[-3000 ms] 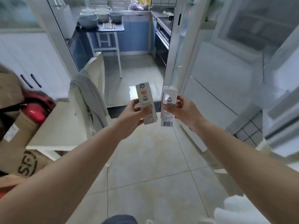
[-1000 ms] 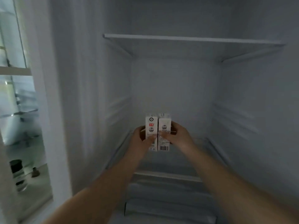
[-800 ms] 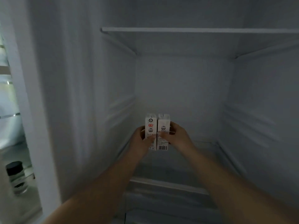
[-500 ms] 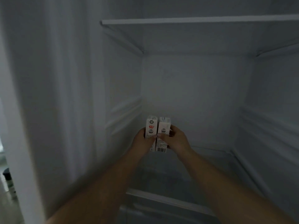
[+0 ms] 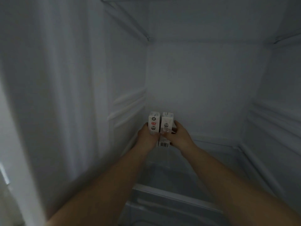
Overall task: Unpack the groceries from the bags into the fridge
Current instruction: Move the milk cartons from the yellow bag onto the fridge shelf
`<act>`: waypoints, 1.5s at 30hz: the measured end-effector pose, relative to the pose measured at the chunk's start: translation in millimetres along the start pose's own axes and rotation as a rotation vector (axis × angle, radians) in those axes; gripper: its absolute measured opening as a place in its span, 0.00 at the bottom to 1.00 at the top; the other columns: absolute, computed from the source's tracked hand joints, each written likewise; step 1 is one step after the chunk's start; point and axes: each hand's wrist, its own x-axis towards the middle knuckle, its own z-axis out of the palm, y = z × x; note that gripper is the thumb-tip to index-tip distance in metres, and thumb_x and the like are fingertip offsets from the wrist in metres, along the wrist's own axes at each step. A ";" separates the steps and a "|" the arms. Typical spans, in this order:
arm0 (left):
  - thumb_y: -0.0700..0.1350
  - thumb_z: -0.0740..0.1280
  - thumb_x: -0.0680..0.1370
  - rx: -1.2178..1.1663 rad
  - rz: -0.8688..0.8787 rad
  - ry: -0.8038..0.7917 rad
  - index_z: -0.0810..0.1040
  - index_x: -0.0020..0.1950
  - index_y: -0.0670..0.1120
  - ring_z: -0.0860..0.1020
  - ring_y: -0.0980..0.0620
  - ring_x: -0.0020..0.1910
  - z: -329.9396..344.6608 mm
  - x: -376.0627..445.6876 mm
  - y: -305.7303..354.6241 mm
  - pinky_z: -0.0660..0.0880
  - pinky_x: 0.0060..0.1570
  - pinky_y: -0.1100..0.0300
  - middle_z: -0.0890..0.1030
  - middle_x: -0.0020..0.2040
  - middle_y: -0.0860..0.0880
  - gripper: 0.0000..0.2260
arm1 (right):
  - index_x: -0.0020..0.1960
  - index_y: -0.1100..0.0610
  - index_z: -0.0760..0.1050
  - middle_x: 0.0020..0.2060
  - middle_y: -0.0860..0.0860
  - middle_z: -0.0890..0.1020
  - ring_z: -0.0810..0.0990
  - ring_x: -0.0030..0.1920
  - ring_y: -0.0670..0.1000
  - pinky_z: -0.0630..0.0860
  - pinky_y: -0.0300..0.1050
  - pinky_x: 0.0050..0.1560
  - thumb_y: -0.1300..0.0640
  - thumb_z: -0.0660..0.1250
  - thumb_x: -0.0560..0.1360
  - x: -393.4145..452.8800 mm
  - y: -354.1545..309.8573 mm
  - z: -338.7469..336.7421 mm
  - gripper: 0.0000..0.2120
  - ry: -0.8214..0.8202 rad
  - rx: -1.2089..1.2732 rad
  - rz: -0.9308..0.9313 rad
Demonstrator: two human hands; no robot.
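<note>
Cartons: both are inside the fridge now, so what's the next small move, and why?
Probably lower them onto the shelf near the back left corner, then let go. The left hand and right hand each grip a carton, upright and side by side; whether they already rest on it is unclear.

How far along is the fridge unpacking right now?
Early, it seems. Done: nothing else shows on the glass shelf in view. In hand: the left hand and right hand each hold a small carton, side by side at the back left corner. Left: letting go; any remaining groceries are out of view.
</note>
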 end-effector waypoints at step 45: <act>0.35 0.60 0.72 -0.332 -0.090 0.123 0.70 0.68 0.52 0.76 0.50 0.59 19.2 9.2 8.1 0.73 0.61 0.52 0.78 0.61 0.49 0.26 | 0.74 0.54 0.58 0.67 0.54 0.72 0.72 0.66 0.53 0.68 0.45 0.66 0.68 0.61 0.75 6.8 -7.0 15.6 0.30 -0.166 -0.183 -0.126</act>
